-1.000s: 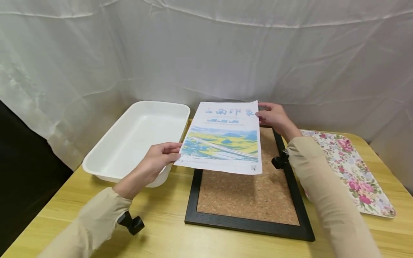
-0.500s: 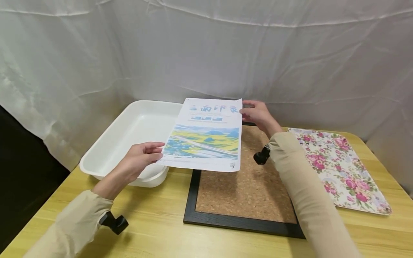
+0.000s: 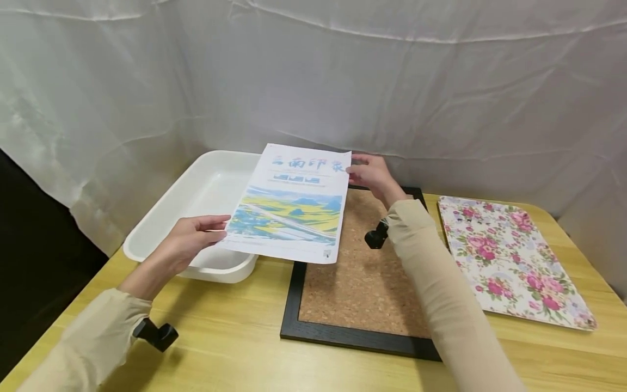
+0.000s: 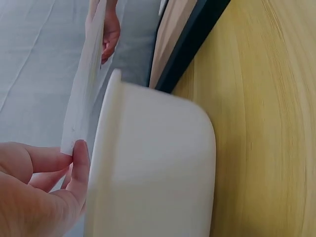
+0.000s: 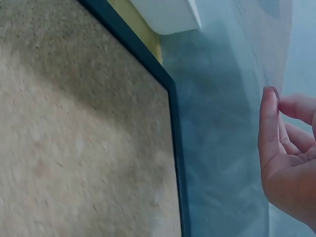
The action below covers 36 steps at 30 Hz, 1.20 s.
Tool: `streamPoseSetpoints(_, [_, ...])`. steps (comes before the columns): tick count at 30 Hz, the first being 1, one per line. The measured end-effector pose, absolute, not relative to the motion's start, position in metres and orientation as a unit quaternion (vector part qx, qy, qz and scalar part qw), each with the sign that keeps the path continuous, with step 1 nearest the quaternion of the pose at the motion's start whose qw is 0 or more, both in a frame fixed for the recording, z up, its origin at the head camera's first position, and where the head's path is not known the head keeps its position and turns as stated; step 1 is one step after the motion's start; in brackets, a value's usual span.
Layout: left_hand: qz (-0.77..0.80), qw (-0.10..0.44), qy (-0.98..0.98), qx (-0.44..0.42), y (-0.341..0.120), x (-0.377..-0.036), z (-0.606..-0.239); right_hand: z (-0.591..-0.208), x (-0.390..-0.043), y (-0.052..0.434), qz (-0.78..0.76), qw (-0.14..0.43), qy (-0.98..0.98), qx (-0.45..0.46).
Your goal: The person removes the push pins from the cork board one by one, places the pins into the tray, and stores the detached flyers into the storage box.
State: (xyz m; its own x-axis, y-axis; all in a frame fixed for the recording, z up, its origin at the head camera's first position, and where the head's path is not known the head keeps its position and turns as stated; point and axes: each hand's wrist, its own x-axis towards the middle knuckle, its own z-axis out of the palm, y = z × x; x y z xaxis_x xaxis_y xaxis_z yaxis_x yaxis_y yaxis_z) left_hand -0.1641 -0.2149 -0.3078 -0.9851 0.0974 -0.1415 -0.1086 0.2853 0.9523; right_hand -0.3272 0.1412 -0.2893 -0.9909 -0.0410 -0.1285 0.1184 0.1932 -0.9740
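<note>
Paper first: I see a printed sheet (image 3: 288,204), with a yellow and blue landscape and blue characters along its far edge, held up in the air between both hands, tilted so its far edge sits higher than its near edge. My left hand (image 3: 188,245) has its grip pinched on the sheet's near left corner, thumb on top and fingers beneath; the left wrist view shows that thumb (image 4: 79,163) pressed against the paper's edge just above the tub's rim. My right hand (image 3: 369,174) pinches the far right corner, and its fingertips (image 5: 269,106) show against the pale translucent sheet in the right wrist view. The sheet hangs over two things at once: its left part above the white plastic tub (image 3: 196,212), its right part above the left side of the cork board (image 3: 364,283) in its black frame. I can see a gap between paper and both of them.

On the wooden bench (image 3: 235,348), the tub stands at the left, the cork board lies flat in the middle just beside it, and a flowered tray (image 3: 509,256) lies to the right, apart from the board. White cloth (image 3: 313,71) hangs behind everything.
</note>
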Motion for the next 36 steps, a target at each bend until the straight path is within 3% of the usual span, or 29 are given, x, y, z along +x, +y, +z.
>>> streamPoseSetpoints(36, [0.459,0.061,0.886,-0.019,-0.304,-0.165,-0.308,-0.302,-0.327,0.046,-0.688,0.09,0.72,0.028])
